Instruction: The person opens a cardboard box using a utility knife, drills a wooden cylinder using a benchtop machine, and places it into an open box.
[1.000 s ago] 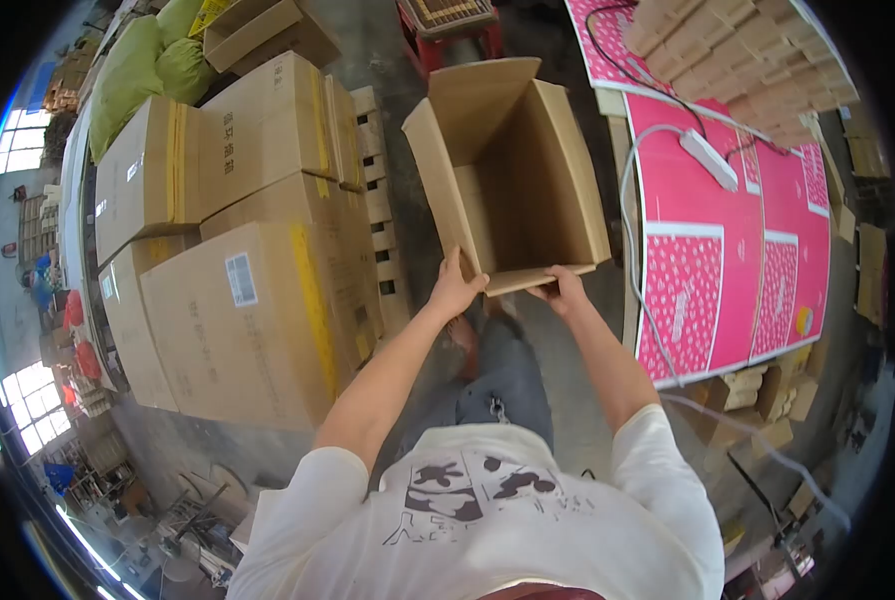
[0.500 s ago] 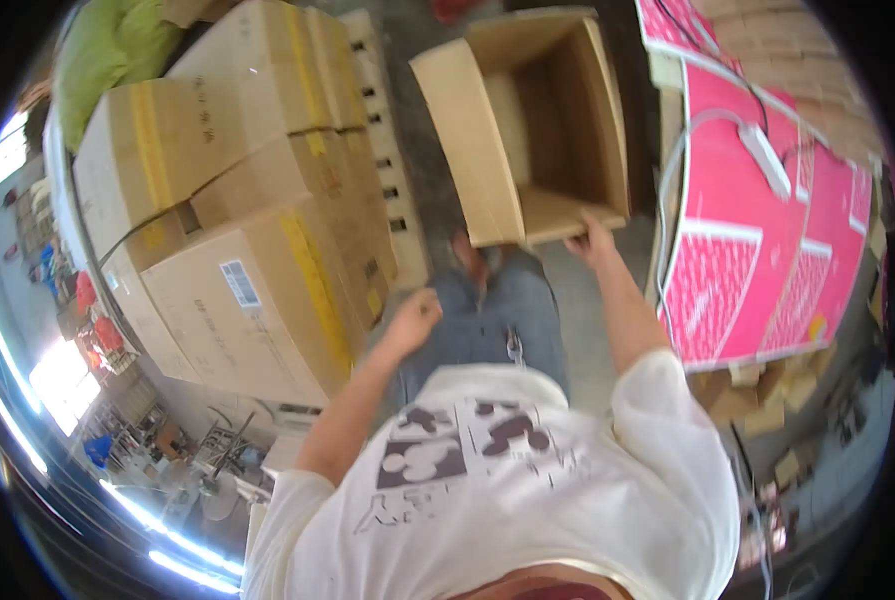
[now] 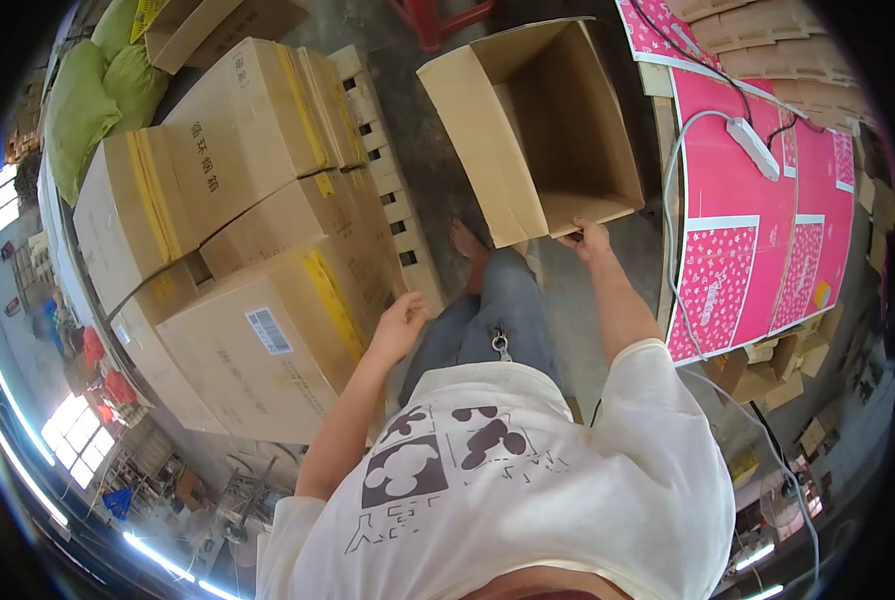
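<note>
A cardboard box (image 3: 482,150) with its open top facing me is tilted over the floor beyond my legs. My right hand (image 3: 589,240) grips its near rim, thumb and fingers on either side of the board. The inside shows bare brown walls. To the left, my left hand (image 3: 400,322) hangs in front of the stacked cartons (image 3: 267,330), its fingers loosely bent and slightly apart with nothing visible in them. Yellow tape and a white label mark the nearest carton.
A pallet (image 3: 399,205) lies along the stack's right side. On the right, pink printed sheets (image 3: 732,200) bear a white power strip (image 3: 753,148) with its cord trailing down. A red stool (image 3: 429,25) stands ahead; green sacks (image 3: 87,110) sit far left.
My view has shifted, bringing more of the stool and the far boxes into sight. My left hand has moved slightly left, its fingers looser. The right hand still holds the box rim.
</note>
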### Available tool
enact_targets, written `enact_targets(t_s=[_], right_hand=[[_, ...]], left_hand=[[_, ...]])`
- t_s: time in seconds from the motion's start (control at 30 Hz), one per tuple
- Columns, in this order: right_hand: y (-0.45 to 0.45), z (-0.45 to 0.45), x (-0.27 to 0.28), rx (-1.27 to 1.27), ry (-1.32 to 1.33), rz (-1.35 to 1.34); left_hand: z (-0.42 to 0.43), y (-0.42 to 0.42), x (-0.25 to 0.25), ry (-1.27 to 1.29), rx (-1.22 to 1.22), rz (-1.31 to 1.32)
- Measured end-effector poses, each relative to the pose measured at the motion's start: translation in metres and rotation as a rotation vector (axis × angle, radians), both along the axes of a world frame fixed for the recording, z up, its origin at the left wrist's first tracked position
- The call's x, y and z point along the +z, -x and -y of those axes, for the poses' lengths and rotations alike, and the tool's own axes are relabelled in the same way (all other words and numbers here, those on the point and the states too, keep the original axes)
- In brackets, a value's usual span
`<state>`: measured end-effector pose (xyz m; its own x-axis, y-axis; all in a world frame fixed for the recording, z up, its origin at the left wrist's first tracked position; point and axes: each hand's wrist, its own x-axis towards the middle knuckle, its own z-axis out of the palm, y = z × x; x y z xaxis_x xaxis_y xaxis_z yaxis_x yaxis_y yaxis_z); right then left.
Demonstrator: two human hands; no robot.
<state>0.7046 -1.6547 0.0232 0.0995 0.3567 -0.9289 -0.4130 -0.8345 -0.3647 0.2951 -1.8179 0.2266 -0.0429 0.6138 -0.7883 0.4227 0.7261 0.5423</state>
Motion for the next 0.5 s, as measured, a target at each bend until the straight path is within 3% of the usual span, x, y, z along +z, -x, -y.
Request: enact_targets(t_s=[0.13,0.27,0.37,0.47,0.5], right_hand=[[0.002,-0.019,-0.01,-0.009,-0.003,0.007],[0.021,-0.029,0.01,-0.077,0.173,0.162],[0.008,-0.011,-0.015,0.384,0.045,0.531],[0.052,-0.03,0.078,0.827,0.145,1.077],[0.057,-0.034,0.079,0.871,-0.019,1.129]], left_hand=[[0.013,0.023,-0.005,0.03,-0.006,-0.024],[0.018,0.03,0.004,0.001,0.047,0.014],[0.016,0.034,0.01,-0.035,0.019,0.004],[0.011,0.039,0.016,-0.099,0.033,-0.014],[0.007,0.042,0.016,-0.099,0.061,-0.007]])
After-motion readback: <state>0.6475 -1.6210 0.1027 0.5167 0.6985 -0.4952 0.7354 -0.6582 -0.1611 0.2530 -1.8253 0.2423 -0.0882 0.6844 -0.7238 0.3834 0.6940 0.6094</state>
